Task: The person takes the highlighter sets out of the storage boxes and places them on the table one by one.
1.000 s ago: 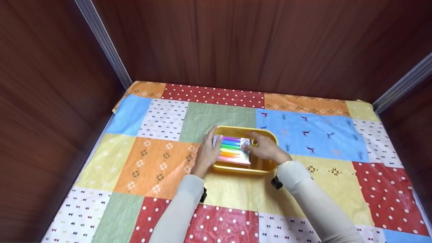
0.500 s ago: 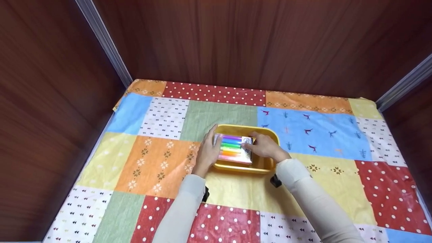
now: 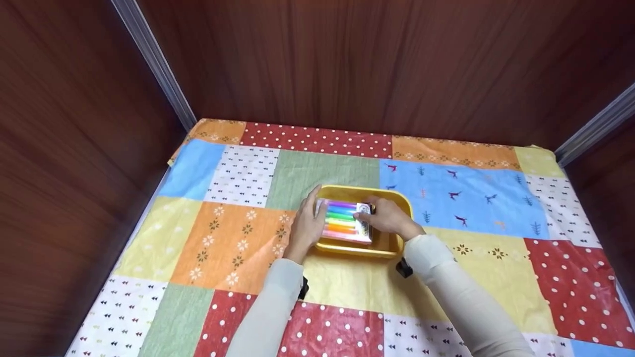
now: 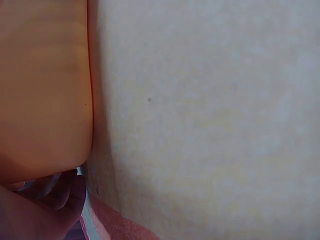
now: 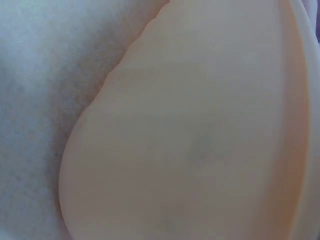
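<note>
A flat pack of coloured markers (image 3: 340, 220), with rainbow stripes and a white label at its right end, lies within the outline of a yellow tray (image 3: 362, 251). My left hand (image 3: 306, 228) holds the pack's left end, thumb over the top face and fingers stretched along the tray's left rim. With the thumb on the white label, my right hand (image 3: 389, 216) grips the pack's right end. Its other fingertips are hidden behind the pack. In the left wrist view, the tray wall (image 4: 40, 90) fills the left side, my left fingers below it. The right wrist view shows mostly tray wall (image 5: 190, 125).
A patchwork-patterned cloth (image 3: 238, 248) covers the table under the tray. Dark brown wood panels (image 3: 347, 64) enclose the far side and both flanks, joined by metal corner strips (image 3: 158, 69).
The pack has shifted very slightly to the right, with both hands keeping their places on it. The view has also moved a little; otherwise the scene looks the same.
</note>
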A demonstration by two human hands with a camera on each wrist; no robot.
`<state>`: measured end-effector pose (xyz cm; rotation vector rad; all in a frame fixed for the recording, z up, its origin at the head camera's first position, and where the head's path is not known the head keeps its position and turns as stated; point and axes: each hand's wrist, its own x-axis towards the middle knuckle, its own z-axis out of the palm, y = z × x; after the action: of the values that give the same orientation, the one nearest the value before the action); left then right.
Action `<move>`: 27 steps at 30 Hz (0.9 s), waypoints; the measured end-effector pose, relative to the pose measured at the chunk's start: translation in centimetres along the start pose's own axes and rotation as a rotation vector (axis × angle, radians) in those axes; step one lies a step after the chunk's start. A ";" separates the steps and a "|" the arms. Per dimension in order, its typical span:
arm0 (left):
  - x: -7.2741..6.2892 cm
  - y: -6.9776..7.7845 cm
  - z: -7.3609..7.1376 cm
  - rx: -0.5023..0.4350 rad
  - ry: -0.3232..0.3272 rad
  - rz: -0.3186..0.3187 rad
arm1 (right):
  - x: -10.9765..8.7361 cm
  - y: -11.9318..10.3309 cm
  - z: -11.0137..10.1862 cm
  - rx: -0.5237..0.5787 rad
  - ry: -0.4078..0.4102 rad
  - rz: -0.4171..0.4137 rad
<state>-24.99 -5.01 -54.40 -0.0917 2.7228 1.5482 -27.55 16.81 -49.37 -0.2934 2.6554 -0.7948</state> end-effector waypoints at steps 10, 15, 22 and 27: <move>0.0 -0.1 -0.1 0.001 0.006 0.004 | -0.1 -0.2 0.1 0.040 0.054 -0.001; 0.0 0.1 0.2 -0.010 0.009 -0.003 | -0.1 0.1 0.0 0.061 0.074 -0.002; 0.0 0.3 0.3 -0.002 0.008 -0.026 | -0.2 0.3 -0.3 0.056 0.080 0.005; 0.1 0.2 0.2 0.003 0.016 -0.024 | -0.2 -0.1 -0.8 0.060 0.060 0.022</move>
<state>-25.08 -4.76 -54.30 -0.1369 2.7256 1.5447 -27.64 17.22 -48.63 -0.2285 2.6794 -0.8884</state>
